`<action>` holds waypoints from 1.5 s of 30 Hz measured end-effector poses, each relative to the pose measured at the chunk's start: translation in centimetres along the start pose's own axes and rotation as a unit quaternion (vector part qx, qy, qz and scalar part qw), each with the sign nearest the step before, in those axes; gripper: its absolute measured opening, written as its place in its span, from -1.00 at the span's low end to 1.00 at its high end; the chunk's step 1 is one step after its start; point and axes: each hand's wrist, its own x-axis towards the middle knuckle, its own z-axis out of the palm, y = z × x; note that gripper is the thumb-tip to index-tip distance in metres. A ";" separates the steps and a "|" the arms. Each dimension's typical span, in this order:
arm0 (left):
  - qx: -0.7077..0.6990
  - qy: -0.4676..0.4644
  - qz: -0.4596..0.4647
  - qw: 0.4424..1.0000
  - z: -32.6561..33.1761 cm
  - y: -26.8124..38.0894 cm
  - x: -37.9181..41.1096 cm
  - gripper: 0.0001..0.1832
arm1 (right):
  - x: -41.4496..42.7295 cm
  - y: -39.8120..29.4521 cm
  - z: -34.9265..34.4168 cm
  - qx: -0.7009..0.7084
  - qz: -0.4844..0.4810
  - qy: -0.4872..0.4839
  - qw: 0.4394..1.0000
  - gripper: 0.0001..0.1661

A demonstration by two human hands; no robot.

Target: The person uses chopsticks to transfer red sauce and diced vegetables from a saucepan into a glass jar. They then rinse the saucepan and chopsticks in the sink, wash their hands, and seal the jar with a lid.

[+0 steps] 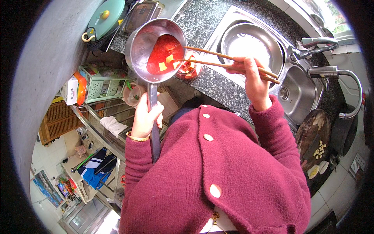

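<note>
My left hand (148, 115) is closed around the dark handle of a metal saucepan (140, 49). The pan is tilted towards the right and holds red liquid (163, 49) with several pale yellow pieces in it. In my right hand (253, 77) is a pair of wooden chopsticks (216, 63), their tips at the pan's right rim. Just below and right of that rim, partly hidden by it, a glass jar (194, 71) with red contents and pale pieces stands at the edge of the speckled stone counter (216, 84).
A large metal bowl (229, 33) sits in the sink, beside a smaller basin (302, 101) and two faucets. At right, a round wooden board (311, 133) carries garlic cloves. A green-lidded appliance (106, 17) is at upper left; a green basket (100, 87) and metal rails lie below it.
</note>
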 end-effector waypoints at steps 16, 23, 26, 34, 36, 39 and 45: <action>0.009 -0.010 -0.005 1.000 0.5 0.0 0.0 -0.63 | 3.3 2.7 2.7 -0.073 0.023 -0.065 0.995 -0.63; 0.013 -0.007 0.001 1.000 0.5 -0.1 0.0 -0.64 | 3.0 2.8 3.0 -0.029 0.011 -0.020 0.999 -0.74; 0.011 -0.002 0.007 1.000 0.4 -0.3 0.0 -0.64 | 2.7 2.3 2.9 -0.048 0.007 -0.020 0.999 -0.75; 0.026 -0.007 0.010 1.000 0.0 -0.3 0.2 -0.61 | 1.3 1.0 1.9 -0.078 0.014 -0.023 0.997 -0.65; 0.025 -0.007 0.010 1.000 0.0 -0.4 0.3 -0.61 | 0.9 0.8 1.5 -0.085 0.005 -0.025 0.996 -0.66; 0.010 0.002 0.017 1.000 0.0 -0.3 0.3 -0.62 | 0.4 0.7 1.0 -0.085 -0.002 -0.027 0.996 -0.68; 0.018 0.013 0.015 1.000 -0.1 -0.1 0.4 -0.62 | -0.4 0.6 0.5 -0.071 -0.019 -0.016 0.997 -0.72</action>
